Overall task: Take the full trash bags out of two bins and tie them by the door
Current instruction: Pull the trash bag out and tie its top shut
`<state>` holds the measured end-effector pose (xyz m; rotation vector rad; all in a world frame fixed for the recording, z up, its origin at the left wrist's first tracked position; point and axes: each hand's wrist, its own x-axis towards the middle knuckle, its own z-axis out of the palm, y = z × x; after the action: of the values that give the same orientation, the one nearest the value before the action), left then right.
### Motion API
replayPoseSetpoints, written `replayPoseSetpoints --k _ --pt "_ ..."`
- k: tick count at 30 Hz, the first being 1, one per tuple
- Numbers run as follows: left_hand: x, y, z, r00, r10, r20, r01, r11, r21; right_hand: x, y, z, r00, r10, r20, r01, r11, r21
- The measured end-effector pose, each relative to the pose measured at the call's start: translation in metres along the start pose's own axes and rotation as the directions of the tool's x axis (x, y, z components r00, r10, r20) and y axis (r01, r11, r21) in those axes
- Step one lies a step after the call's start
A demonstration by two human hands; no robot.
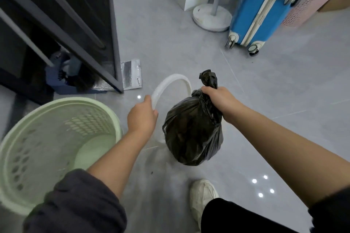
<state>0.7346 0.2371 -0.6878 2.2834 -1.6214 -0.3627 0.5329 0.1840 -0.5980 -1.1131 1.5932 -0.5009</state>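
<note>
A full black trash bag (191, 136) hangs just above the grey floor in the middle of the view. My right hand (217, 100) grips its gathered neck, and the twisted top sticks up above my fist. My left hand (142, 117) holds a white plastic ring (170, 83), which curves up and over toward the bag. At lower left stands a pale green perforated bin (37, 147) with no bag inside it.
A dark door frame (85, 30) stands at upper left with a silver padded envelope (131, 75) at its foot. A blue suitcase (263, 5), a white fan base (212, 17) and a pink basket (310, 4) crowd the far right. My white shoe (202, 195) is below the bag.
</note>
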Motion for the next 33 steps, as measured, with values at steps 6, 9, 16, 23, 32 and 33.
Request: replayPoseSetpoints --k 6,9,16,23,32,33 --pt "0.001 -0.030 -0.095 0.987 -0.079 -0.140 0.069 0.994 -0.081 -0.038 -0.043 0.025 0.997 -0.081 0.019 0.083 0.993 -0.082" --pt "-0.002 -0.063 -0.134 0.968 -0.197 -0.157 0.167 0.968 -0.186 -0.053 -0.059 0.036 0.992 -0.126 0.014 0.127 0.986 -0.112" --pt "-0.045 -0.161 -0.191 0.884 -0.466 -0.033 0.418 0.821 -0.388 -0.075 -0.065 0.070 0.990 -0.137 0.035 0.140 0.986 -0.092" --pt "-0.104 -0.243 -0.187 0.738 -0.647 0.193 0.642 0.584 -0.496 -0.078 -0.065 0.124 0.985 -0.134 0.107 0.150 0.976 -0.156" --pt "-0.133 -0.276 -0.163 0.663 -0.686 0.300 0.744 0.561 -0.363 -0.070 -0.052 0.167 0.972 -0.154 0.176 0.197 0.946 -0.259" --pt "-0.133 -0.277 -0.160 0.640 -0.693 0.332 0.764 0.528 -0.371 -0.070 -0.050 0.169 0.971 -0.156 0.180 0.201 0.942 -0.268"
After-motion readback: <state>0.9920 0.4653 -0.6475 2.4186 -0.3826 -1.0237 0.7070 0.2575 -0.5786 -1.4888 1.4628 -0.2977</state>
